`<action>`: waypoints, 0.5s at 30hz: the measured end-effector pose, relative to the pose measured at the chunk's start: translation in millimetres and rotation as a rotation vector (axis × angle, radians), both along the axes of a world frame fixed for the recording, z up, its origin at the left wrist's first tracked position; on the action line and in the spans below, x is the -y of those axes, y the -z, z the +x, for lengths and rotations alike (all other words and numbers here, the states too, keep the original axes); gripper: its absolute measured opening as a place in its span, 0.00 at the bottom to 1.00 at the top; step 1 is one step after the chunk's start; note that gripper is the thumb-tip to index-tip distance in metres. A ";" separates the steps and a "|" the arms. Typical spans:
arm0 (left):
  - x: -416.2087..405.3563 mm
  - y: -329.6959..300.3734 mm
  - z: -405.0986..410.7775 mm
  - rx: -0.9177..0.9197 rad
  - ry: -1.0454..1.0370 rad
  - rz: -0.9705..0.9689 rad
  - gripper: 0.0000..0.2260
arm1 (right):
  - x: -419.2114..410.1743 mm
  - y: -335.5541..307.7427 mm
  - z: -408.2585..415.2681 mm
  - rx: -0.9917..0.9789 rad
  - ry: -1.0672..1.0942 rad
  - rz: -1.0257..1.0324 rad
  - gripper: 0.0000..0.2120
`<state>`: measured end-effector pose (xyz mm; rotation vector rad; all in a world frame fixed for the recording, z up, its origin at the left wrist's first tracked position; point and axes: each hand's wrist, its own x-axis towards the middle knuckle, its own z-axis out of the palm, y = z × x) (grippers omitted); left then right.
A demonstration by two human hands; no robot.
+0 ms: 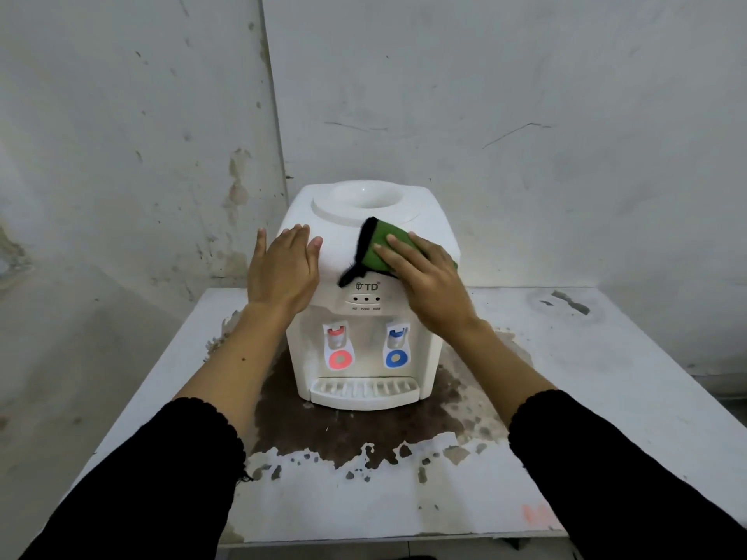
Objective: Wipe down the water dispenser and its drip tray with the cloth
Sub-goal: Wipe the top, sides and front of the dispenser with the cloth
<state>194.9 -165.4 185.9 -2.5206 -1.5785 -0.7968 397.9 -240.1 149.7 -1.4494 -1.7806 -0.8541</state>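
Right hand (426, 282) presses the green cloth (374, 248) flat-fingered onto the white water dispenser (366, 317); left hand (283, 268) rests spread on its top left corner, drip tray (364, 392) below.

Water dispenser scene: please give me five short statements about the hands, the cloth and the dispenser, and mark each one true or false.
1. The right hand presses a green cloth on the top of the water dispenser. True.
2. The left hand holds the cloth. False: it rests flat on the dispenser's left side.
3. The drip tray has been taken out. False: it sits in place at the front base.
4. The red tap is left of the blue tap. True.
5. A bottle stands on the dispenser. False: the top is bare.
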 end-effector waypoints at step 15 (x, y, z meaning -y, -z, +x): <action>11.7 -17.2 41.7 0.119 0.182 -0.147 0.23 | -8.1 -56.8 15.0 -0.415 0.094 -0.416 0.18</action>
